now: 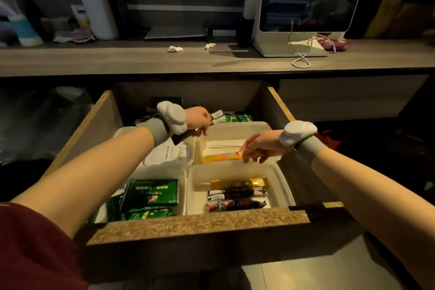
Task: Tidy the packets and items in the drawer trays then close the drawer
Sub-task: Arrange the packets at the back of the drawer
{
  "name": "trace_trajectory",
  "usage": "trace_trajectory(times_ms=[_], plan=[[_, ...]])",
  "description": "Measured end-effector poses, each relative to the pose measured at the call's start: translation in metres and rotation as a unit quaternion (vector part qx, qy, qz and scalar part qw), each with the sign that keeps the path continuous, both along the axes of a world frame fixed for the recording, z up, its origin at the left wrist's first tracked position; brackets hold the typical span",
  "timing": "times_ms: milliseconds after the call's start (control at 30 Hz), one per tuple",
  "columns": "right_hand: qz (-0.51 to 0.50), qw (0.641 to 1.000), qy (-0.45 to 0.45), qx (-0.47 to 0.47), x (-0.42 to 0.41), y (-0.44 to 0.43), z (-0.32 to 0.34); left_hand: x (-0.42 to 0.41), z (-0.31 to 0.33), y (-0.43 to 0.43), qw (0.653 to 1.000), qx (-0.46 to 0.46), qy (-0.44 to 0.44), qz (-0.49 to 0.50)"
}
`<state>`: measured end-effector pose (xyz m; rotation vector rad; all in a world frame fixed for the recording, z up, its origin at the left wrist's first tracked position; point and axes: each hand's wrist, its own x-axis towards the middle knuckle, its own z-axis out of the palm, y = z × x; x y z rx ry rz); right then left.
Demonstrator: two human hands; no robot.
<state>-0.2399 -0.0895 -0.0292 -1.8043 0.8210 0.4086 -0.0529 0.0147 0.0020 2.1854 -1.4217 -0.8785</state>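
The left hand (197,117) covers most of its sachets (217,116); the drawer (200,221) front hides the green packets' (150,193) lower edges; print on the papers (168,152) is unreadable.

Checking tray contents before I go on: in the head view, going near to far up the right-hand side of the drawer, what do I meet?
Drawer front edge → dark brown stick packets → yellow stick packet in the near-right tray → right hand on an orange-yellow packet → white folded papers → green packets at the back.
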Motion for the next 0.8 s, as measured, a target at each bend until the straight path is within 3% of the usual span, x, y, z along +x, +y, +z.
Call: trace_trajectory(times_ms=[67,200,267,367,467,633,800], plan=[[0.022,0.999,0.034,0.005,-0.01,0.007,-0.007,-0.008,-0.006,0.006,0.999,0.034,0.007,-0.026],[0.035,0.997,0.073,-0.02,-0.024,0.018,-0.026,-0.016,-0.016,0.02,0.977,0.121,0.147,-0.1],[0.031,0.997,0.077,-0.006,-0.027,0.021,-0.037,-0.023,-0.022,0.024,0.963,0.168,0.174,-0.12],[0.029,0.994,0.1,0.025,-0.026,0.026,-0.048,-0.039,-0.038,0.023,0.956,0.199,0.145,-0.16],[0.057,0.99,0.125,-0.014,-0.029,0.023,-0.053,-0.056,-0.057,0.02,0.954,0.233,0.089,-0.167],[-0.009,0.991,0.13,0.019,-0.028,0.013,-0.052,-0.065,-0.084,0.02,0.953,0.228,-0.015,-0.2],[0.037,0.983,0.167,-0.069,-0.023,0.018,-0.057,-0.066,-0.095,0.019,0.951,0.194,-0.06,-0.233]])
